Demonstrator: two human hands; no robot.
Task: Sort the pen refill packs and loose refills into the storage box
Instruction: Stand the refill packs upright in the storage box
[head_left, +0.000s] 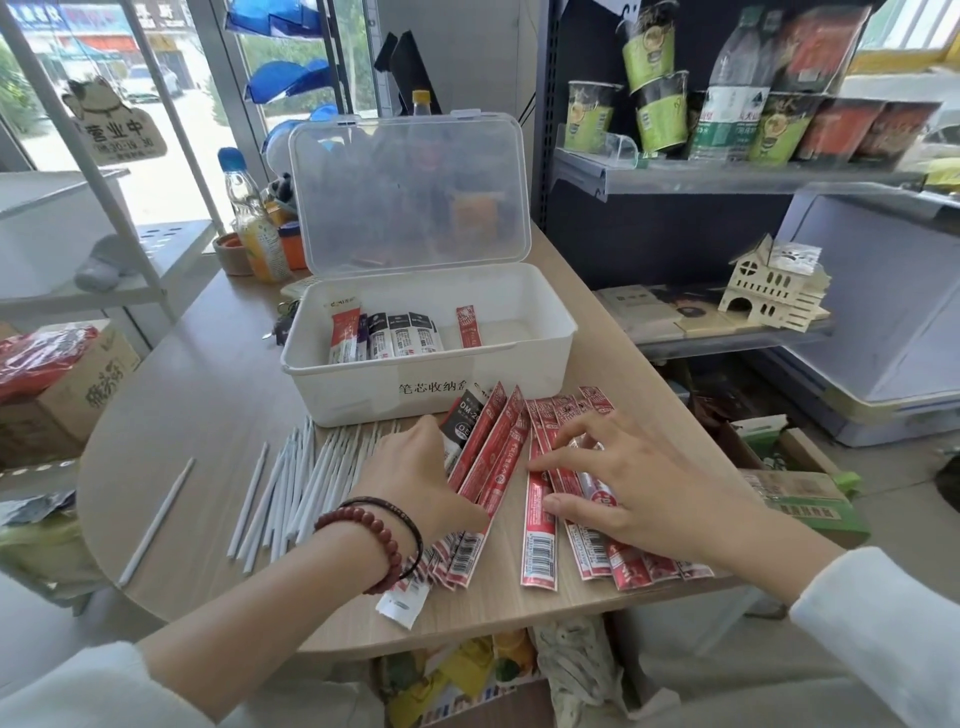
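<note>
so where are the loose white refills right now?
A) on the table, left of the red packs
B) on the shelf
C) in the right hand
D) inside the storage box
A: the loose white refills lie fanned on the table beside the left hand, which grips red packs; the storage box holds only packs.

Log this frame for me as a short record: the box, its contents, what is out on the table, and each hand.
storage box: on the wooden table, clear lid open
in box: several refill packs towards the left, one red pack apart
loose refills: white, lying left of the hands
red packs: fanned in front of the box
left hand: over the left batch, grip unclear
right hand: fingers spread on the right batch
</note>
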